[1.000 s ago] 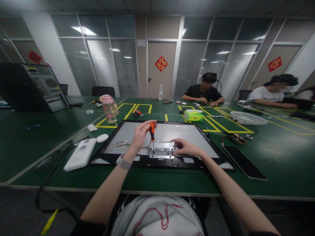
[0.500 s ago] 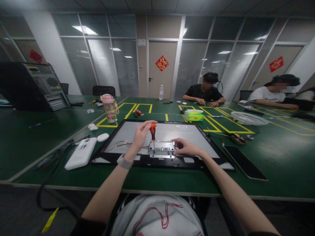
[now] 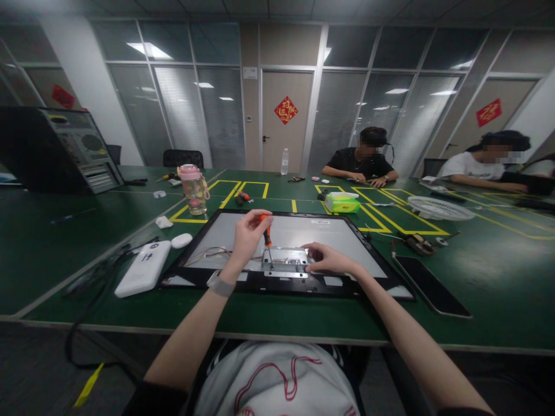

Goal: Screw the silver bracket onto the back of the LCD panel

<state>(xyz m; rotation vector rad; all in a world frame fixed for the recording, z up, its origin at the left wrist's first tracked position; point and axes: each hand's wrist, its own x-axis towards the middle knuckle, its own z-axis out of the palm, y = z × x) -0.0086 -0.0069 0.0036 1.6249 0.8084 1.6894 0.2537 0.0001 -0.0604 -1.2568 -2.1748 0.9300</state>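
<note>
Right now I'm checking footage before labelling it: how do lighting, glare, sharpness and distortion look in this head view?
Head view: dim lighting, with bright reflections on the glass partition and a pale sheen on the green table; head view: wide-angle distortion tilts the right-hand door; head view: the screwdriver in the left hand looks slightly soft, its fine detail unclear.

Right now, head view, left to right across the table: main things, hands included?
Computer tower, white rectangular device, pink-lidded bottle, left hand holding orange screwdriver, right hand at right end of metal bracket, flat black-faced device.
</note>
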